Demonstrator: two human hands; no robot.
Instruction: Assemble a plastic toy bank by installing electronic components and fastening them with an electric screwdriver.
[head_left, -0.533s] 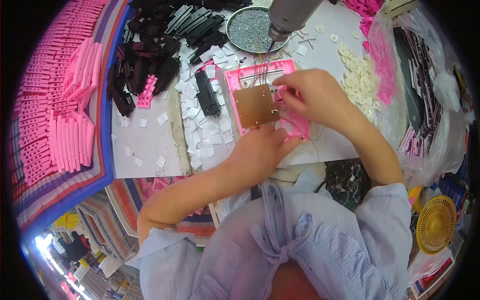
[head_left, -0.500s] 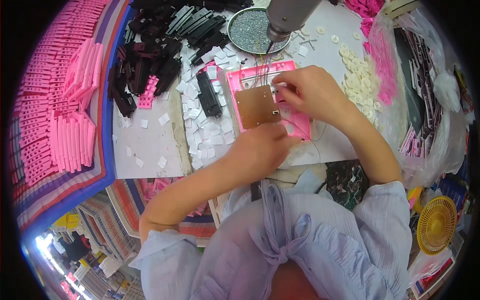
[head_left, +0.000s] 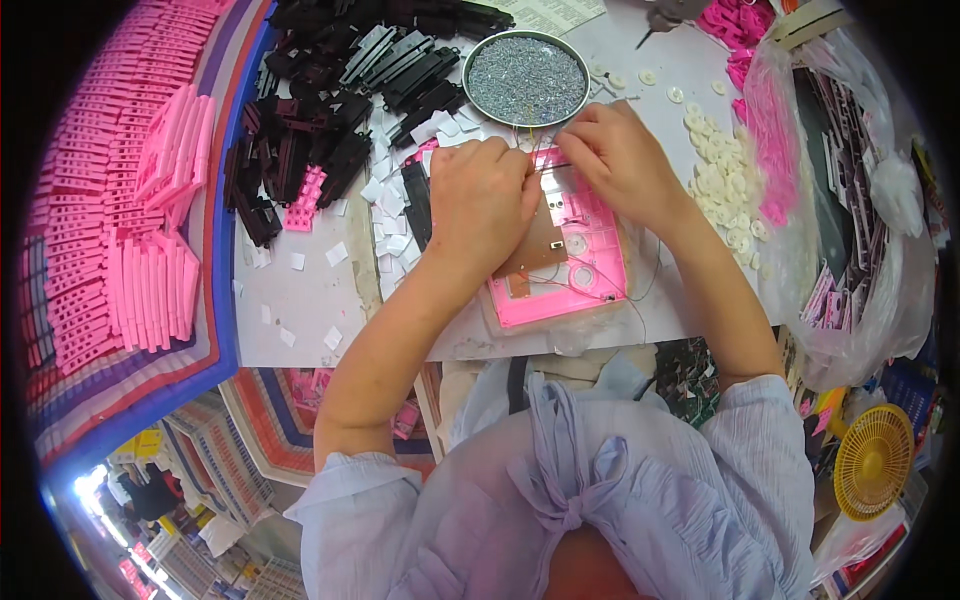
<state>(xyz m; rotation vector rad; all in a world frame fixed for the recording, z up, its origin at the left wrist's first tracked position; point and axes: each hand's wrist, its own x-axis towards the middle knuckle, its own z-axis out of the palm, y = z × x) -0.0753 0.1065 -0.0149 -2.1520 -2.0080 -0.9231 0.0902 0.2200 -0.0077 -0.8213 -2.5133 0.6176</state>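
Left of centre in the frame, we see the left hand [head_left: 480,200] raised from the lower edge of the brown board [head_left: 540,245] to its upper part, which it now covers. Its fingers are curled in, nearly closed at the tips; whether they pinch a wire, we cannot tell. The board lies over the left part of the pink case [head_left: 608,275], which sits flat at the middle of the frame. To the right, the right hand [head_left: 625,165] has shifted to the case's upper end, thumb and forefinger close together; we cannot tell what they grip. The grey tool [head_left: 672,12] has gone from above the case to the top edge, so we judge that both hands now share the fine work there.

For room, white paper squares [head_left: 390,245] and a black pile [head_left: 290,130] crowd the case's left. The metal dish [head_left: 465,85] stands just above the hands, leaving them little space upward. Below the case, the front edge of the table [head_left: 300,345] is near. Some white surface shows between the case and the right forearm, with a loose wire looping over it; white discs [head_left: 725,185] bound it above.
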